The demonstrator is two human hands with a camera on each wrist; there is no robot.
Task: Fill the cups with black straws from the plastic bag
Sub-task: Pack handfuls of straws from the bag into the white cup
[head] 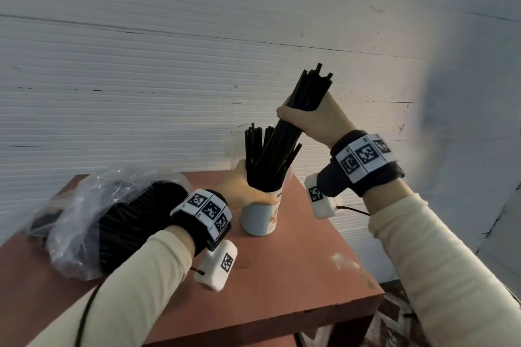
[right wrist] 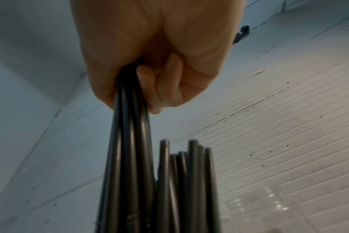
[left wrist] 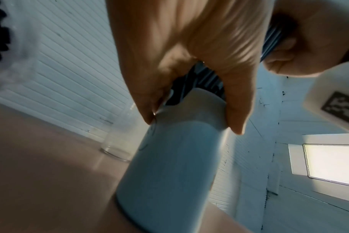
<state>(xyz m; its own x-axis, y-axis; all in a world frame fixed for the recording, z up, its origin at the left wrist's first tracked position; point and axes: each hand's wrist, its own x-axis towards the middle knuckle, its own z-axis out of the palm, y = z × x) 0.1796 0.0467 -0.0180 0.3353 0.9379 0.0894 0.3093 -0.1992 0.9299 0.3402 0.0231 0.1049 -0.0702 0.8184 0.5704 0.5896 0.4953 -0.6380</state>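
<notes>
A pale blue paper cup (head: pixel 258 218) (left wrist: pixel 169 165) stands on the reddish table (head: pixel 282 276), packed with black straws (head: pixel 260 160). My left hand (head: pixel 242 191) (left wrist: pixel 189 78) grips the cup near its rim. My right hand (head: pixel 307 118) (right wrist: pixel 155 63) is closed round a bundle of black straws (head: pixel 306 93) (right wrist: pixel 127 157), tilted, with its lower ends in the cup. A clear plastic bag (head: pixel 93 214) holding many black straws lies on the table's left. A clear empty cup (head: pixel 236 144) (left wrist: pixel 121 138) stands behind the blue one.
A white ribbed wall (head: pixel 197 51) rises right behind the table. The table's right edge (head: pixel 352 248) and front edge drop off close to the cup. A bright window (left wrist: pixel 333 162) shows in the left wrist view.
</notes>
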